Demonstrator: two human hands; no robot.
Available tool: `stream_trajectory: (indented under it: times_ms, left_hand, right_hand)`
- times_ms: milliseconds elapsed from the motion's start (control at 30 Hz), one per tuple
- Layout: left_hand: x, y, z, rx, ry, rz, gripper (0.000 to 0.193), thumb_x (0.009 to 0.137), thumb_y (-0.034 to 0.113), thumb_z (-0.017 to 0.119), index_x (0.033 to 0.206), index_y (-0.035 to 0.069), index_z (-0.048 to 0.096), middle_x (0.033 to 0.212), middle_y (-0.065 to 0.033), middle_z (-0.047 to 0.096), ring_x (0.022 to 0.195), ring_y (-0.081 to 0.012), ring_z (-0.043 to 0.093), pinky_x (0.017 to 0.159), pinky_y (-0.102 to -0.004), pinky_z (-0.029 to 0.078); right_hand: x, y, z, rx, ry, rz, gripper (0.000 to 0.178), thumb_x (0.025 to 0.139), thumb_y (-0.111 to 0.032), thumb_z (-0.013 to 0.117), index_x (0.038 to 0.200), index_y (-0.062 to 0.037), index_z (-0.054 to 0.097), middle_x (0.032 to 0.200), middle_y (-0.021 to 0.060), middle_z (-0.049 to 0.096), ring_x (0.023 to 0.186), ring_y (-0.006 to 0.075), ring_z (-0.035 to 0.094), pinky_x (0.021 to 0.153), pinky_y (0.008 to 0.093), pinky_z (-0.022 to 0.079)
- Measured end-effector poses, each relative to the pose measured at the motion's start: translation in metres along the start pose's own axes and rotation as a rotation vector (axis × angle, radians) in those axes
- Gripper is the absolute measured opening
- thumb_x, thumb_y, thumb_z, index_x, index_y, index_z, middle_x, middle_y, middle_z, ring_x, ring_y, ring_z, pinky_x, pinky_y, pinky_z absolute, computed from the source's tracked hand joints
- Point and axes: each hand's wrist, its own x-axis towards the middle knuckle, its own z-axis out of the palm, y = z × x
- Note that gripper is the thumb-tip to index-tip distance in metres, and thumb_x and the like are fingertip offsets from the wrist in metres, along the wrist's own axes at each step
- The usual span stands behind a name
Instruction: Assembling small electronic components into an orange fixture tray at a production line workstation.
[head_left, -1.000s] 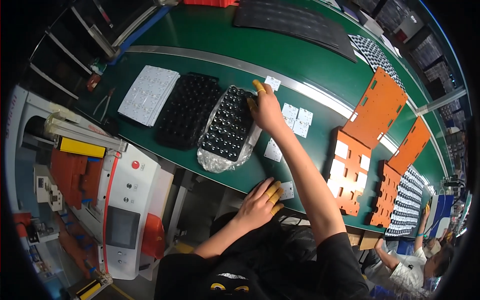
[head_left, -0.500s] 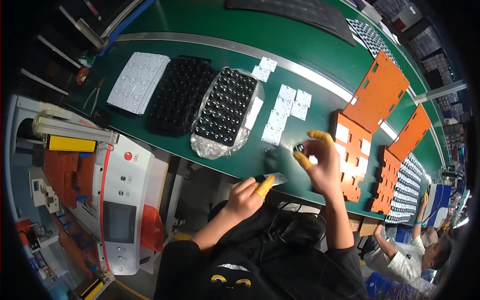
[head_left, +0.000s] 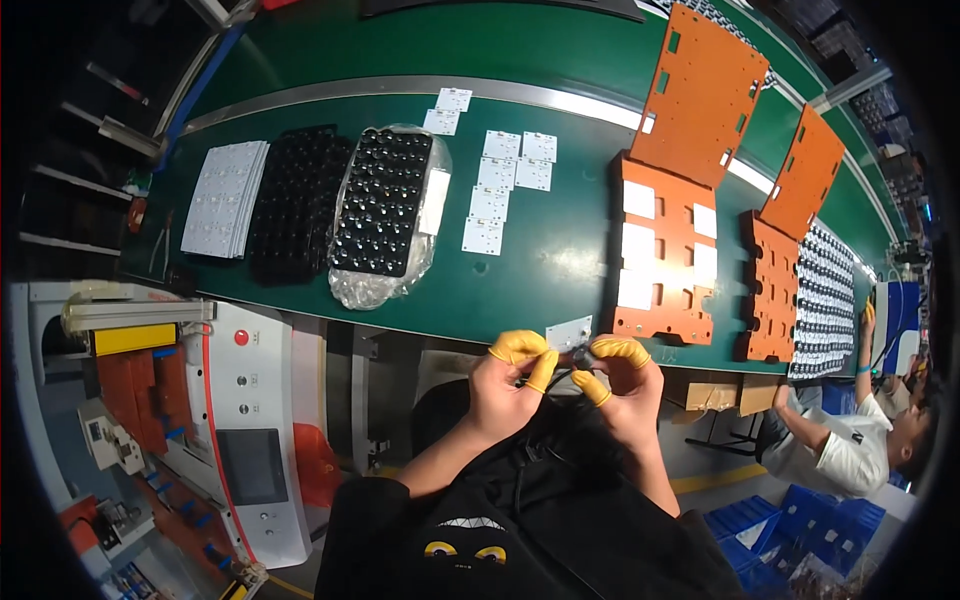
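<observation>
The left hand (head_left: 515,372) and right hand (head_left: 622,378) are close together at the near edge of the bench (head_left: 550,270), a small part (head_left: 581,356) between their fingertips and a card (head_left: 568,334) just ahead. Beyond the left hand I see loose cards (head_left: 495,173), a pair (head_left: 439,122) farther off. To its left come a lens tray (head_left: 380,200) on plastic wrap (head_left: 365,290), a second tray (head_left: 295,205), then stacked panels (head_left: 225,200). Ahead and right of the right hand sits a fixture (head_left: 650,325); past it, another fixture (head_left: 770,275), a filled tray (head_left: 825,300), and a co-worker (head_left: 850,455) nearer this side.
</observation>
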Motion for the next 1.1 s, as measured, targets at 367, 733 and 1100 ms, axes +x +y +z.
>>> stream_trajectory:
  times_ms: [367,733,1100]
  left_hand:
    - [0.002,0.032,0.017,0.413,-0.081,0.038,0.023,0.088,-0.009,0.058,0.110,-0.011,0.062,0.099,-0.0140,0.069,0.091,-0.0158,0.066,0.082,-0.0280,0.054]
    - [0.000,0.028,0.020,0.447,-0.109,0.081,0.023,0.086,-0.011,0.055,0.108,-0.010,0.063,0.098,-0.0139,0.070,0.088,-0.0163,0.068,0.079,-0.0271,0.054]
    - [0.009,0.040,0.015,0.545,-0.295,0.132,0.034,0.074,-0.002,0.076,0.106,-0.002,0.066,0.096,-0.0125,0.071,0.088,-0.0203,0.070,0.078,-0.0287,0.055]
  right_hand:
    - [-0.008,0.003,-0.001,-0.198,0.015,-0.149,0.030,0.072,0.007,0.076,0.099,0.0055,0.063,0.097,0.0105,0.065,0.087,0.0163,0.064,0.082,0.0298,0.052]
    - [-0.014,0.002,0.003,0.058,0.161,0.004,0.026,0.076,0.008,0.074,0.099,0.0063,0.063,0.095,0.0110,0.067,0.081,0.0163,0.067,0.075,0.0277,0.055]
    - [-0.022,0.002,-0.004,0.172,0.165,0.114,0.024,0.079,0.005,0.073,0.100,0.0062,0.061,0.093,0.0097,0.067,0.083,0.0146,0.067,0.077,0.0264,0.055]
